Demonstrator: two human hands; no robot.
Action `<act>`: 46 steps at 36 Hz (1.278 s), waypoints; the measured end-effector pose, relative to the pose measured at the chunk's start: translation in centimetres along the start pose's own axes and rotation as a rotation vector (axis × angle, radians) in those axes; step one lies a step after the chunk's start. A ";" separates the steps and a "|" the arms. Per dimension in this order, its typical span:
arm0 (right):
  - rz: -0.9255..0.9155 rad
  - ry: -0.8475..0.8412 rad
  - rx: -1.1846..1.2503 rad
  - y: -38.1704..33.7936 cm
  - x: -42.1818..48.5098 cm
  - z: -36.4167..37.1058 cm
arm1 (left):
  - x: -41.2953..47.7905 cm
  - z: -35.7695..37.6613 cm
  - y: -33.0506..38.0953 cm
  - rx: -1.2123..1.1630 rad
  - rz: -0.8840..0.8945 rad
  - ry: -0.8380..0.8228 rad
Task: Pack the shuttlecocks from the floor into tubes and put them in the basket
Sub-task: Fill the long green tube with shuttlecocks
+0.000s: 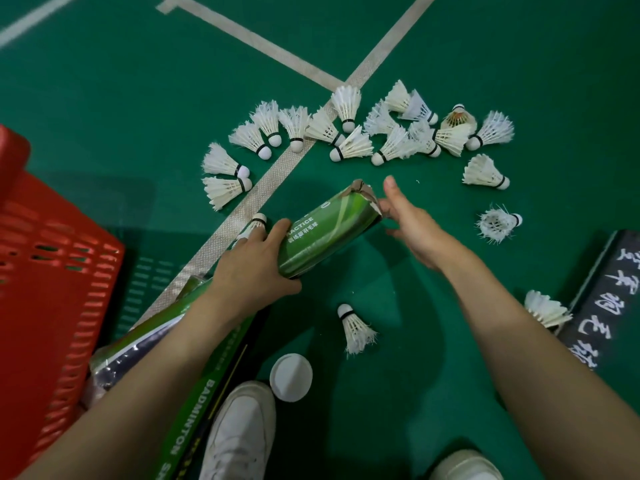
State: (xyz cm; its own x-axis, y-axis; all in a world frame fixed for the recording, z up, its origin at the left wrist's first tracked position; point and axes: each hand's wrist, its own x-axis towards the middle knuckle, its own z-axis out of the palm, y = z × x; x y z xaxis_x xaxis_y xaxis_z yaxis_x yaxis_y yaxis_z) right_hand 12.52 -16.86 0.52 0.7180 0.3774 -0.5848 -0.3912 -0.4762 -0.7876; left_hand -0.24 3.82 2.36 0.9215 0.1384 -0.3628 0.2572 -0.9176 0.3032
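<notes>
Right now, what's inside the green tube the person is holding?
Its inside is hidden. The left hand grips the green tube, whose torn mouth points away from the camera. The right hand touches that torn rim; whether the tube holds anything cannot be told.

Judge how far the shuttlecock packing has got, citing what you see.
Done: nothing visibly; the red basket hides its inside. In hand: left hand grips a green tube, right hand at its torn mouth. Left: many shuttlecocks lie unpacked; a white cap lies loose.
</notes>
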 end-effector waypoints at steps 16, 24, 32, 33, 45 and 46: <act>-0.122 0.304 -0.077 -2.2 5.8 1.0 | 2.4 -0.2 -2.8 -0.027 -0.170 -0.014; -0.072 0.345 -0.295 -4.7 11.2 0.6 | 3.8 -0.6 -3.6 -0.002 -0.183 -0.061; 0.041 0.301 -0.329 -4.8 14.5 0.8 | 4.2 -0.8 -4.3 0.030 -0.204 -0.090; 0.059 0.286 -0.334 -4.4 14.8 0.9 | 4.3 -0.9 -4.4 0.027 -0.208 -0.093; -0.151 0.445 -0.103 -1.9 10.0 0.6 | 3.1 -0.6 -3.8 0.017 -0.200 -0.077; -0.164 0.463 -0.059 -1.8 9.1 0.6 | 2.8 -0.6 -3.8 0.016 -0.195 -0.078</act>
State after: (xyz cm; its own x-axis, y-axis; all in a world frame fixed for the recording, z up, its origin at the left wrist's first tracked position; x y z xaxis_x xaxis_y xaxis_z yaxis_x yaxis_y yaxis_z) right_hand 19.42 -12.12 -3.50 0.9531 0.0646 -0.2957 -0.2281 -0.4890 -0.8420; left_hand 1.51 7.89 0.68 0.8292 0.2855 -0.4805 0.4234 -0.8821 0.2065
